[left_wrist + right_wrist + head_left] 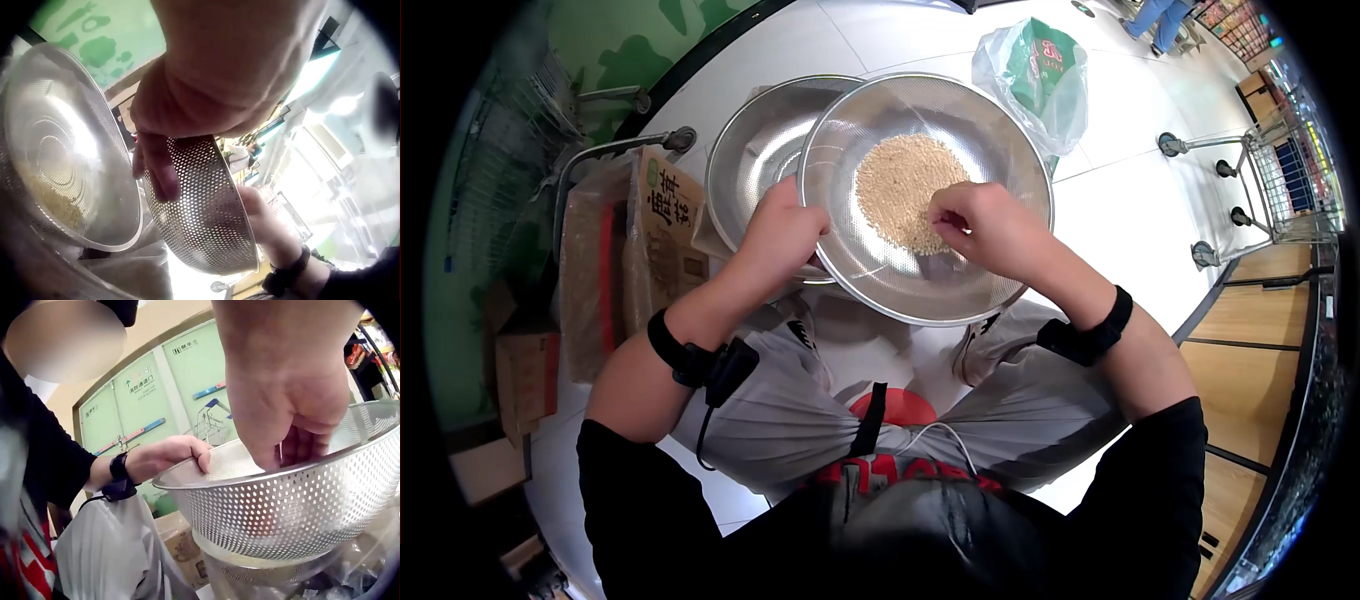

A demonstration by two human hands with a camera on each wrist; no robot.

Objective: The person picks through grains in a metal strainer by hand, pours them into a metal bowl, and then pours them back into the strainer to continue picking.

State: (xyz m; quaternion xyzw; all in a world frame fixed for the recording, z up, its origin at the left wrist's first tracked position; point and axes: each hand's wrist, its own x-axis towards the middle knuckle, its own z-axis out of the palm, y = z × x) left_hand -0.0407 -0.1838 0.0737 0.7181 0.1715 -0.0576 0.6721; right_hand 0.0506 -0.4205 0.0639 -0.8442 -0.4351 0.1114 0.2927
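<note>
A shallow perforated metal colander (1010, 130) holds a patch of pale tan grains (900, 185). My left hand (785, 228) grips its near-left rim; in the left wrist view, fingers (164, 178) lie against the outside of the perforated wall. My right hand (990, 225) is inside the colander, fingers curled down at the near-right edge of the grains. In the right wrist view the rim hides its fingertips, and I cannot tell whether they pinch any grains. Partly under the colander, to the left, is a second metal strainer (735, 160), with some grains inside in the left wrist view.
A cardboard box (670, 225) in clear plastic stands by a cart at the left. Beyond the colander lies a clear and green plastic bag (1040, 80). A wire cart (1290, 190) and wooden cabinets (1250, 400) line the right. My knees flank the near side.
</note>
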